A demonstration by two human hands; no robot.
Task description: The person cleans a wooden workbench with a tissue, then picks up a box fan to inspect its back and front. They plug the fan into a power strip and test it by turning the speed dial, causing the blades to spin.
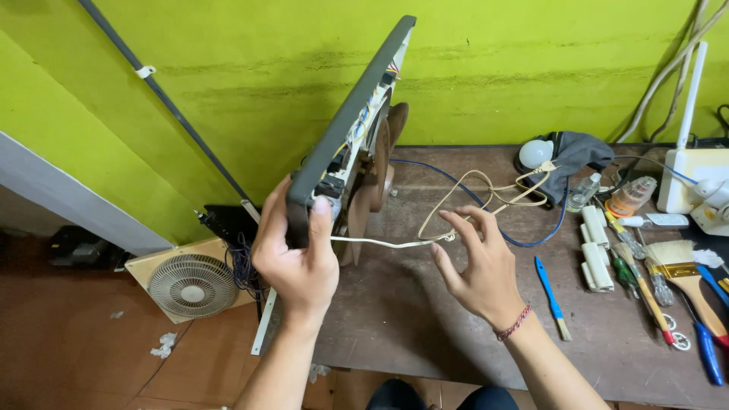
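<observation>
My left hand grips the near corner of a dark square fan housing, held up on edge over the workbench. Its brown blades and coloured wiring face right. A cream power cord runs from the housing across the bench. My right hand is spread open beside the housing, fingertips touching or just above the cord, holding nothing.
To the right lie a blue-handled brush, a paintbrush, screwdrivers, white plugs, a bulb, a grey cloth and a white router. A small box fan sits on the floor at left.
</observation>
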